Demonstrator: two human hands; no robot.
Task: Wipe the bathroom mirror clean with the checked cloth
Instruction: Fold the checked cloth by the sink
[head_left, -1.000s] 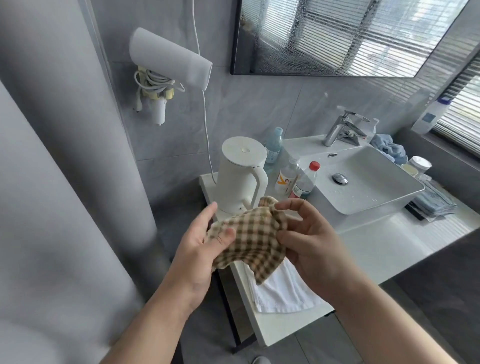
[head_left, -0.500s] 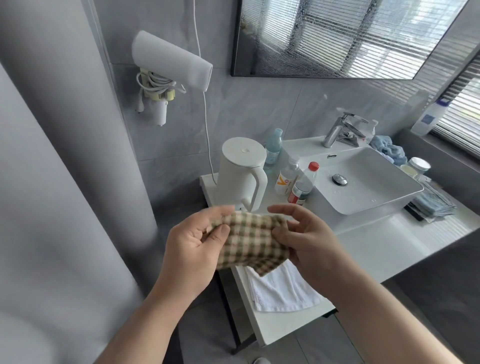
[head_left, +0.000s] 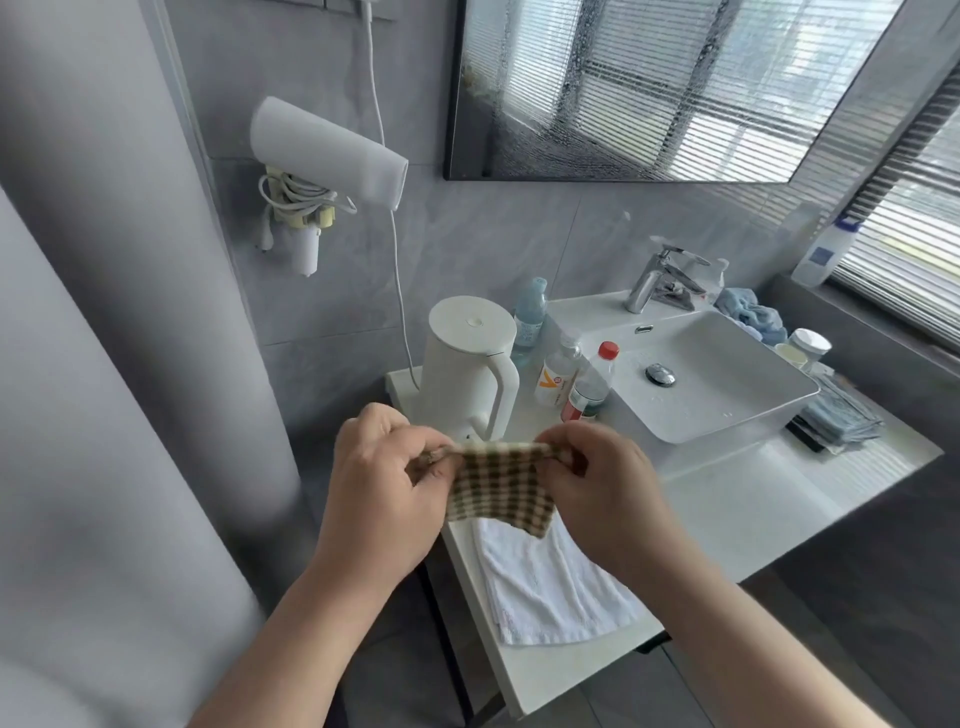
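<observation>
Checked cloth (head_left: 501, 486) is held in the air over the near left end of the desk (head_left: 753, 499), in front of the white kettle (head_left: 470, 364). Its top edge is pinched at both corners: left hand (head_left: 387, 493) clamped on the left corner, right hand (head_left: 605, 493) clamped on the right corner, thumbs and fingers closed on the fabric. The cloth is pulled taut along the top and hangs loose below, its lower corner dangling just above a white towel (head_left: 550, 587) laid over the desk edge.

Judged purpose of the hold: the cloth is being spread or squared up so that a flat face can be presented for wiping.

Mirror (head_left: 649, 88) is mounted on the wall above and behind the basin (head_left: 727, 379), well apart from the cloth. Droplets and streaks are visible on the glass, densest toward its left side. No contact between cloth and mirror yet, so wiping is judged not begun.

Bottles (head_left: 587, 384) stand between kettle and basin, under the likely reach path; a knock is possible when the cloth is raised.
</observation>
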